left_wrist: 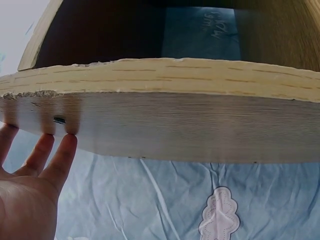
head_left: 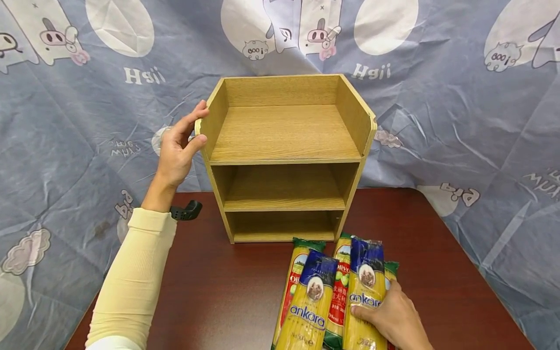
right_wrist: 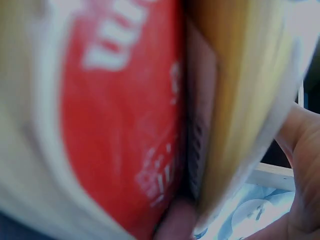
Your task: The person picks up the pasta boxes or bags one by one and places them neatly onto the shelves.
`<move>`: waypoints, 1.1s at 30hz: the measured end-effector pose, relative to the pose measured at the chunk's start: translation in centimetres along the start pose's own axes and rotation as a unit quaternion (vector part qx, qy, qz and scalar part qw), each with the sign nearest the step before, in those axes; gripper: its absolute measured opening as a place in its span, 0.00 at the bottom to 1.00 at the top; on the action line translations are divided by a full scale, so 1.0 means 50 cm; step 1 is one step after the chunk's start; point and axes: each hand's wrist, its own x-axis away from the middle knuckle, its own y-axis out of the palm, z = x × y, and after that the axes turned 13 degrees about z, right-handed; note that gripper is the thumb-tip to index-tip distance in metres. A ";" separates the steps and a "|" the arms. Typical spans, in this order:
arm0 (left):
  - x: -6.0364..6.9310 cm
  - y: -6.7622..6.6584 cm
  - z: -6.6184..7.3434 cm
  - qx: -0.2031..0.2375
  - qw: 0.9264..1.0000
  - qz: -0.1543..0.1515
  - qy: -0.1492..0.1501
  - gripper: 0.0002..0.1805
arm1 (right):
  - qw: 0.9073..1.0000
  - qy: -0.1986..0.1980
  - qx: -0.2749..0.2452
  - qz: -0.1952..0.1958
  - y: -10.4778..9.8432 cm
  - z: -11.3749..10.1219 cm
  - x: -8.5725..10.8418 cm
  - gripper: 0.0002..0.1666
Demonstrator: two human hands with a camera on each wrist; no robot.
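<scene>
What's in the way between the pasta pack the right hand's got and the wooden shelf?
Nothing that I can see. The right hand grips the right-hand ankara pack, and the wooden shelf beyond has an open front. The middle Olivo pack lies just left of the held one, probably not blocking.

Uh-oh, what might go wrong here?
The right hand grips a blue-and-yellow plastic ankara pasta pack; lifting it might drag the red-and-yellow Olivo pasta pack beside it.
The left hand touches the side of the light-brown wooden shelf unit; a hard push might shift it.
</scene>
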 end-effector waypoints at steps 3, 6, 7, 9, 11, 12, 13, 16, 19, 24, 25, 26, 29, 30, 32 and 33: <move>0.002 -0.001 0.000 -0.001 1.000 0.001 -0.001 0.24 | 1.000 0.003 -0.013 -0.011 0.001 -0.002 -0.003 0.79; 0.003 0.001 0.000 -0.001 1.000 0.000 -0.002 0.24 | 0.999 0.000 -0.032 -0.007 0.003 -0.001 -0.001 0.68; 0.003 0.002 0.000 -0.001 1.000 0.000 -0.001 0.25 | 0.999 -0.003 -0.039 -0.006 0.003 0.000 0.000 0.66; 0.004 0.003 0.000 0.000 1.000 0.001 0.000 0.25 | 0.999 0.000 -0.051 -0.004 0.003 0.001 0.003 0.63; 0.005 0.003 -0.001 0.000 1.000 0.002 -0.002 0.25 | 0.998 0.007 -0.065 -0.003 0.003 0.003 0.005 0.58; 0.005 0.003 -0.001 -0.001 1.000 0.000 0.000 0.25 | 0.998 0.010 -0.070 -0.004 0.003 0.004 0.006 0.57; 0.005 0.004 -0.001 0.000 1.000 0.001 -0.003 0.25 | 0.997 0.013 -0.073 -0.004 0.003 0.004 0.007 0.56; 0.006 0.004 -0.001 0.004 1.000 0.005 -0.010 0.24 | 0.995 0.026 -0.094 -0.005 0.004 0.007 0.008 0.53; 0.006 0.005 0.003 0.008 1.000 0.008 -0.015 0.24 | 0.984 0.046 -0.168 -0.026 0.007 0.013 0.010 0.48; 0.006 0.003 0.005 0.005 1.000 -0.002 -0.014 0.25 | 0.953 0.093 -0.283 -0.062 0.013 0.025 0.015 0.46; 0.006 0.003 0.004 0.005 1.000 -0.004 -0.014 0.26 | 0.949 0.100 -0.293 -0.065 0.015 0.027 0.015 0.46; 0.005 0.003 0.003 0.005 1.000 -0.007 -0.015 0.26 | 0.946 0.103 -0.300 -0.067 0.017 0.028 0.015 0.46; 0.005 0.002 0.003 0.009 1.000 -0.010 -0.018 0.24 | 0.943 0.097 -0.310 -0.070 0.020 0.032 0.015 0.45; 0.005 0.001 0.004 0.008 1.000 -0.012 -0.016 0.23 | 0.942 0.092 -0.314 -0.072 0.020 0.033 0.015 0.44; 0.004 0.002 0.007 0.007 1.000 -0.012 -0.019 0.22 | 0.940 0.083 -0.321 -0.078 0.020 0.036 0.015 0.43; 0.004 0.002 0.008 0.005 1.000 -0.010 -0.020 0.22 | 0.940 0.078 -0.323 -0.080 0.019 0.037 0.015 0.44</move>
